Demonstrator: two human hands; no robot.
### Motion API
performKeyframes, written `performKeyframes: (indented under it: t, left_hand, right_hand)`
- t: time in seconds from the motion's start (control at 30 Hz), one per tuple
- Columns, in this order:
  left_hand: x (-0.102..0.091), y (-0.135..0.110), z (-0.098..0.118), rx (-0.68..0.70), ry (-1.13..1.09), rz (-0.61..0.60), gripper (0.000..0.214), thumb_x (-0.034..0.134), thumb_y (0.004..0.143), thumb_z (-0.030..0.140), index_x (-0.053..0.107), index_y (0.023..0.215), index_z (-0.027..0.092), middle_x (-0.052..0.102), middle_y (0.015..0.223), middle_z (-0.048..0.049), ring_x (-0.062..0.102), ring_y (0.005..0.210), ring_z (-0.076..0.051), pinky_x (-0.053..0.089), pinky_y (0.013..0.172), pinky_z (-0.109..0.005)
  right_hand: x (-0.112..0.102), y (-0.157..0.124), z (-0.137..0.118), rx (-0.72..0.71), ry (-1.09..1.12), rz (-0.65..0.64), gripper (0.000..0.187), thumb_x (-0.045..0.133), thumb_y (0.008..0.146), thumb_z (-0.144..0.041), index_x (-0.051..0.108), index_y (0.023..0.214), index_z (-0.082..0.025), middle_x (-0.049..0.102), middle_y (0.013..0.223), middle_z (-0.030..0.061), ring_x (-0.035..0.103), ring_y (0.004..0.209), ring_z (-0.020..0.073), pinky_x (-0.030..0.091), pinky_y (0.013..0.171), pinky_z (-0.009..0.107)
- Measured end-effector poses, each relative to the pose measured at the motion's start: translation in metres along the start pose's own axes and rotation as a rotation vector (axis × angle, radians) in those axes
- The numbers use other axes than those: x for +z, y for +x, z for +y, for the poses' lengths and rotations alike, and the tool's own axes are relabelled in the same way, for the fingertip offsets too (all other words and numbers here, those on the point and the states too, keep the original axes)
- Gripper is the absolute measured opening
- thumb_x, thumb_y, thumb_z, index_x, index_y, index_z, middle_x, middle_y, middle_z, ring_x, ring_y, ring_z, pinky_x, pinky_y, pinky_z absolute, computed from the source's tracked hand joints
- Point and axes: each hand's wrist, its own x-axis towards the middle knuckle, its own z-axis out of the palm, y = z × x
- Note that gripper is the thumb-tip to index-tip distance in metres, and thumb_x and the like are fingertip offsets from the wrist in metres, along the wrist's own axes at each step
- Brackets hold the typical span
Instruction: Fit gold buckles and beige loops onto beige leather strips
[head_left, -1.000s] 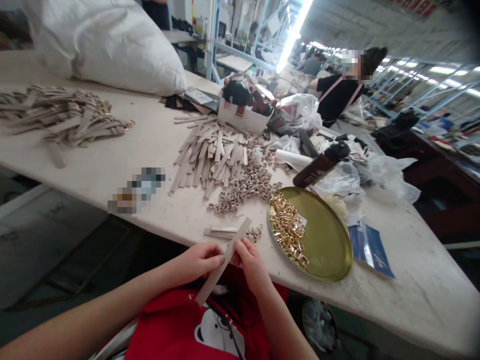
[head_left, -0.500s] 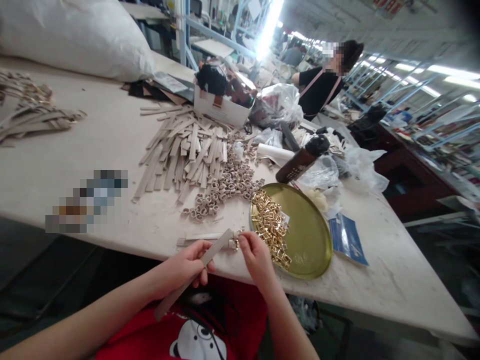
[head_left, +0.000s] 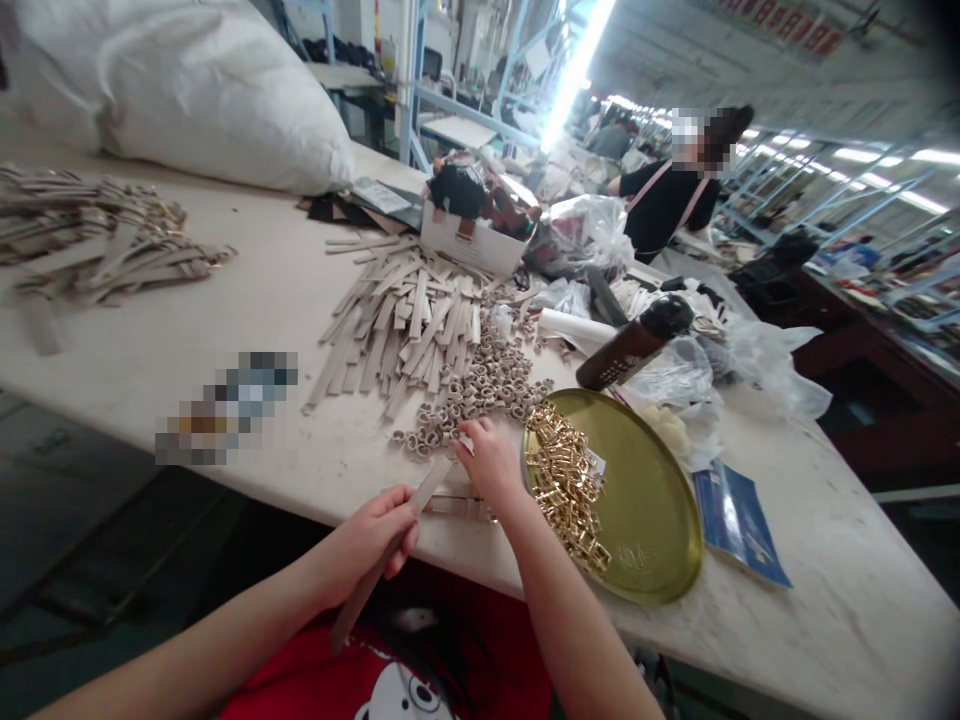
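A flat grey-beige strap [head_left: 429,487] slants through my left hand [head_left: 386,530], which is closed around it just beyond the table's front edge. Its upper end points toward my right hand [head_left: 491,460]. That hand is at the near edge of a pile of small beige strap loops [head_left: 495,375], thumb and fingers drawn together; what lies between the fingertips is too small to make out. Below its wrist, a finished-looking strap with metal hardware [head_left: 457,507] lies on the table, partly hidden. Gold buckles [head_left: 566,480] are heaped in a round gold tray [head_left: 660,520] to the right.
Behind the loops spreads a pile of loose straps [head_left: 405,320]. Buckled straps [head_left: 112,235] are heaped at the left, below a white sack [head_left: 202,100]. A dark bottle [head_left: 637,342], plastic bags [head_left: 772,360] and a blue booklet [head_left: 739,520] surround the tray. Another person [head_left: 667,205] stands farther back.
My right hand has moved from the strap's upper end to the loop pile, away from me. My left hand still grips the strap. The whole view has shifted a little.
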Motion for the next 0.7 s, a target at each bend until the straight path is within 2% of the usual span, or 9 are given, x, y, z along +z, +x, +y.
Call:
performKeyframes:
  t: [0.13,0.27,0.33,0.43,0.57,0.7]
  left_hand:
    - [-0.008,-0.006,-0.003,-0.001,-0.013,0.014,0.011,0.043,0.077,0.028,0.044,0.077,0.017,0.052,0.058,0.0059,0.044,0.042,-0.005,0.032,0.040,-0.015]
    - [-0.011,-0.002,-0.002,0.075,0.043,0.041,0.006,0.042,0.073,0.021,0.045,0.076,0.016,0.055,0.063,0.0041,0.047,0.045,-0.006,0.035,0.043,-0.016]
    - [-0.010,0.002,0.000,0.143,0.074,0.056,0.010,0.041,0.076,0.024,0.046,0.079,0.017,0.053,0.060,0.0054,0.044,0.042,-0.005,0.033,0.041,-0.016]
    - [-0.007,0.006,0.004,0.223,0.121,0.050,0.022,0.040,0.081,0.037,0.045,0.079,0.017,0.050,0.055,0.0062,0.041,0.039,-0.005,0.031,0.039,-0.016]
    - [-0.005,0.002,0.006,0.251,0.178,0.026,0.028,0.039,0.081,0.043,0.045,0.077,0.016,0.049,0.052,0.0062,0.042,0.038,-0.006,0.032,0.039,-0.017]
    - [-0.008,-0.005,0.002,0.264,0.270,0.041,0.030,0.036,0.082,0.043,0.047,0.079,0.016,0.046,0.048,0.0070,0.038,0.035,-0.006,0.028,0.037,-0.016]
  right_hand:
    - [0.011,0.005,0.006,0.041,0.100,0.014,0.004,0.057,0.071,-0.019,0.060,0.072,-0.021,0.058,0.077,0.0031,0.051,0.069,0.0161,0.037,0.068,0.028]
    - [0.006,-0.005,0.007,0.112,0.274,0.028,0.011,0.054,0.073,-0.027,0.058,0.080,-0.019,0.058,0.069,0.0006,0.051,0.061,0.0140,0.039,0.062,0.027]
    - [0.004,-0.014,0.000,0.138,0.372,0.007,0.020,0.049,0.077,-0.036,0.056,0.083,-0.018,0.059,0.068,0.0007,0.051,0.057,0.0127,0.040,0.055,0.025]
    - [0.005,-0.030,-0.017,0.198,0.596,-0.017,0.031,0.041,0.082,-0.045,0.052,0.075,-0.017,0.059,0.066,0.0017,0.049,0.052,0.0104,0.039,0.050,0.023]
    - [0.010,-0.046,-0.035,0.348,0.964,0.030,0.026,0.058,0.074,-0.041,0.051,0.067,-0.017,0.054,0.060,-0.0020,0.045,0.052,0.0087,0.038,0.051,0.022]
    - [0.009,-0.055,-0.040,0.401,1.052,0.033,0.023,0.066,0.069,-0.034,0.057,0.083,-0.019,0.058,0.075,-0.0014,0.051,0.063,0.0096,0.043,0.062,0.024]
